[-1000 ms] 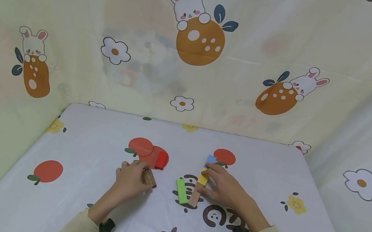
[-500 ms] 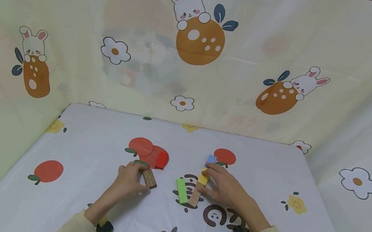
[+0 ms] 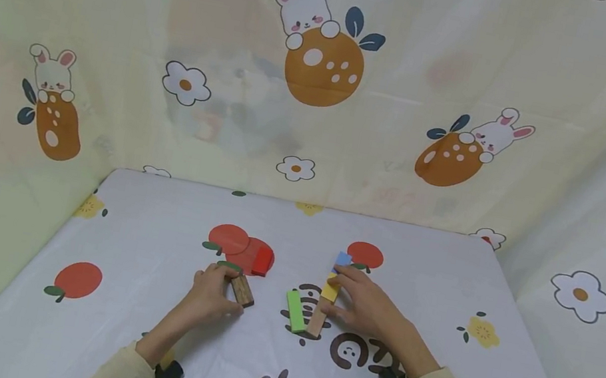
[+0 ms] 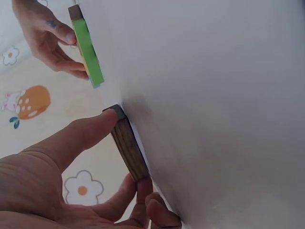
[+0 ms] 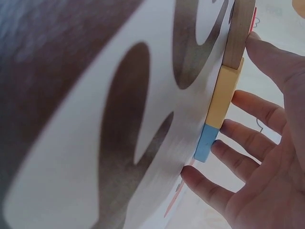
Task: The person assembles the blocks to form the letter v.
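Note:
On the left, my left hand [image 3: 208, 296] pinches a dark brown wooden block [image 3: 243, 291] by its ends. The left wrist view shows the thumb on one end of that block [image 4: 129, 145] and fingers at the other. My right hand [image 3: 370, 305] rests its fingertips along a row of blocks laid end to end: blue [image 5: 206, 142] at the far end, yellow [image 5: 223, 98] in the middle, light wood [image 5: 239, 38] nearest me. Its fingers are extended and its thumb touches the wood block. Beside the row lies a green block [image 3: 296, 312], slightly angled.
A red block [image 3: 262, 261] lies behind the dark brown block, on a printed red fruit. The tabletop [image 3: 148, 236] is covered by a white cloth with printed fruit, flowers and lettering. Patterned cloth walls [image 3: 383, 149] stand at the back and sides.
My left hand has shifted slightly left and turned, so more of the dark brown block shows between thumb and fingers. The right hand and its row of blocks have stayed put.

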Demonstrator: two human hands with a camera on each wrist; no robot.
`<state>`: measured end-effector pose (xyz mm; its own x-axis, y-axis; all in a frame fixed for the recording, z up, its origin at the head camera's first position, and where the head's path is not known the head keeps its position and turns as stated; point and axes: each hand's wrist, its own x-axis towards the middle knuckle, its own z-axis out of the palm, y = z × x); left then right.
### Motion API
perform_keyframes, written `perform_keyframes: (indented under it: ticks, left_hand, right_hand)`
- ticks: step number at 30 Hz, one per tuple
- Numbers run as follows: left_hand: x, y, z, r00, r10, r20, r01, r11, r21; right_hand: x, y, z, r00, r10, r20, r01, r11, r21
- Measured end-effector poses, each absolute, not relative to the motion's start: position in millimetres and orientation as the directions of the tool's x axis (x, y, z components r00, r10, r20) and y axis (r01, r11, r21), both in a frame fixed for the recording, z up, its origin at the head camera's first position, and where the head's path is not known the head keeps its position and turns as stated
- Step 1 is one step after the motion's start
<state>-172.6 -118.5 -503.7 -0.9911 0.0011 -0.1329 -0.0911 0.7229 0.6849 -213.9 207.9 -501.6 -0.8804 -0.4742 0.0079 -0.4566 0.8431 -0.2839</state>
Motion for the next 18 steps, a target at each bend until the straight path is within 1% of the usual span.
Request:
perform_keyframes:
  ticks: [10, 18]
  left_hand:
    - [-174.6, -119.9, -506.8, -0.986, 0.034, -0.164, -0.096, 0.684, 0.723]
    - [-175.6, -123.0, -503.7, -0.982, 0.117, -0.150, -0.055, 0.584, 0.810]
  right_hand:
    - [-214.0, 207.6, -502.4, -0.879, -0.476, 0.011, -0.459, 0.842, -0.284]
    - [-214.3, 207.9, -504.3, -0.881, -0.474, 0.012, -0.458, 0.844, -0.279]
